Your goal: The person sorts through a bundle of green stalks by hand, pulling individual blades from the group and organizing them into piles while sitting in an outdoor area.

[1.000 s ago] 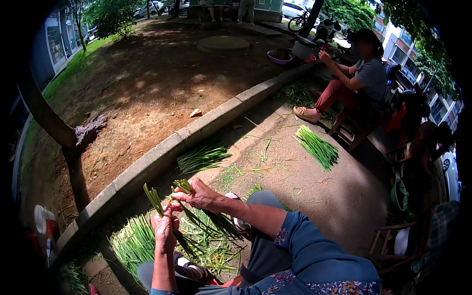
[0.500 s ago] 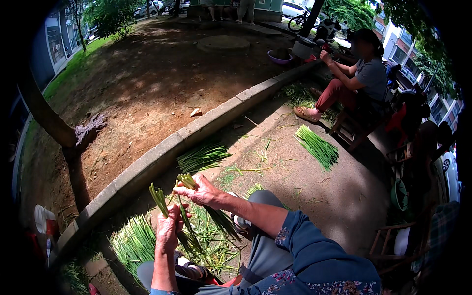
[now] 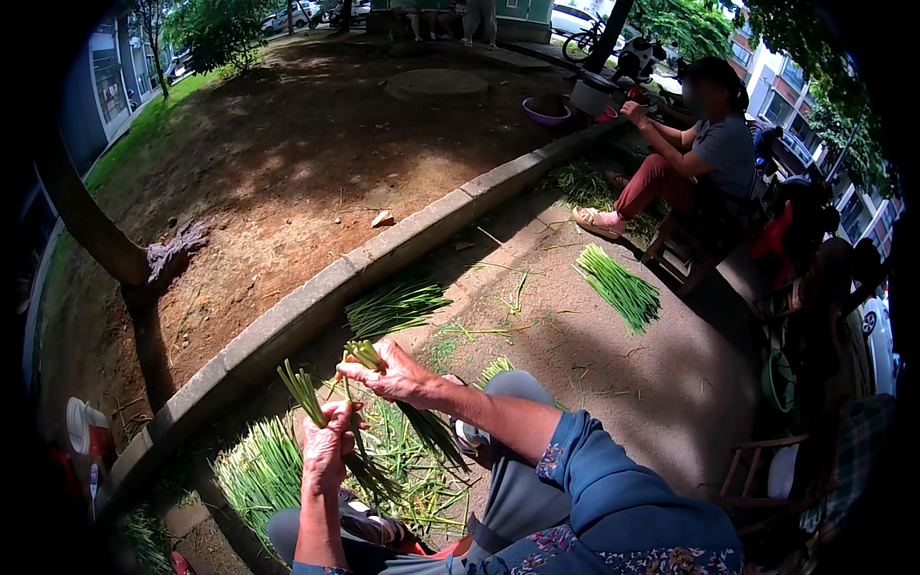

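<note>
My left hand [image 3: 327, 446] is closed round a small bunch of long green stalks [image 3: 301, 391], their pale ends pointing up and the darker parts trailing below. Close to its right, my right hand [image 3: 398, 374] grips another bunch of stalks [image 3: 433, 433], with cut-looking ends above the fingers and green lengths hanging toward my knee. A thin stalk shows between the two hands; which one holds it I cannot tell. Beside my left forearm lies a large pile of stalks [image 3: 261, 471]. Loose trimmings [image 3: 422, 494] cover the ground between my feet.
A concrete kerb [image 3: 316, 287] runs diagonally past my hands, with bare soil [image 3: 287, 220] beyond. Darker stalks [image 3: 396, 305] lie against it; another bundle [image 3: 618, 287] rests on the pavement. A person [image 3: 714, 144] sits at the right. A white tub [image 3: 86, 426] stands far left.
My left hand has shifted slightly left with its bunch, widening the gap from my right hand, which stays almost still. The seated person's hands have moved a little.
</note>
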Demonstrator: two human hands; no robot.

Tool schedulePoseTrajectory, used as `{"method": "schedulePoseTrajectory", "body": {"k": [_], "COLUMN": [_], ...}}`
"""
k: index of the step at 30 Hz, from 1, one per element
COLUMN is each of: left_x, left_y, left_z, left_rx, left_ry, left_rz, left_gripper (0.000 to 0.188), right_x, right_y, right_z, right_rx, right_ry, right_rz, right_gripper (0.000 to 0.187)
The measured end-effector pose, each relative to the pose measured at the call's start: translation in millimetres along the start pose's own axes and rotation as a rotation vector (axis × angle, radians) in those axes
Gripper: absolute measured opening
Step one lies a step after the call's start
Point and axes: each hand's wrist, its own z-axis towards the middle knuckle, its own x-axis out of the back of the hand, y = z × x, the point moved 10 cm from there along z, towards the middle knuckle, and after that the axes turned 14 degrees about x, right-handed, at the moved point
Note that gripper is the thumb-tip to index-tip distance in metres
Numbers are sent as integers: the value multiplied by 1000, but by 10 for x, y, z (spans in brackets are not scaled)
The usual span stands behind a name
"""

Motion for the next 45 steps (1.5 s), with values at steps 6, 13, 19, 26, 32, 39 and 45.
{"method": "schedulePoseTrajectory", "body": {"k": [6,13,19,26,32,39,45], "left_x": [20,-37,-52,-44,-25,-23,-3], "left_y": [37,55,115,139,154,154,187], "left_z": [-17,0,-55,-83,-98,-93,-103], "left_rx": [-52,-31,-48,-78,-86,-85,-107], "left_ry": [13,32,20,3,-22,-5,3], "left_rz": [3,-6,-1,44,26,4,19], "left_gripper": [23,22,23,22,23,24,22], "right_x": [-68,21,32,49,120,163,189], "right_y": [-70,-144,-163,-77,-162,-150,-247], "right_z": [0,3,47,38,5,2,30], "right_rx": [143,177,177,105,-86,-2,89], "right_ry": [-65,-56,-25,-18,57,85,104], "right_rz": [-14,-179,-294,-256,-68,-97,-310], "right_gripper": [23,22,23,24,27,20,16]}}
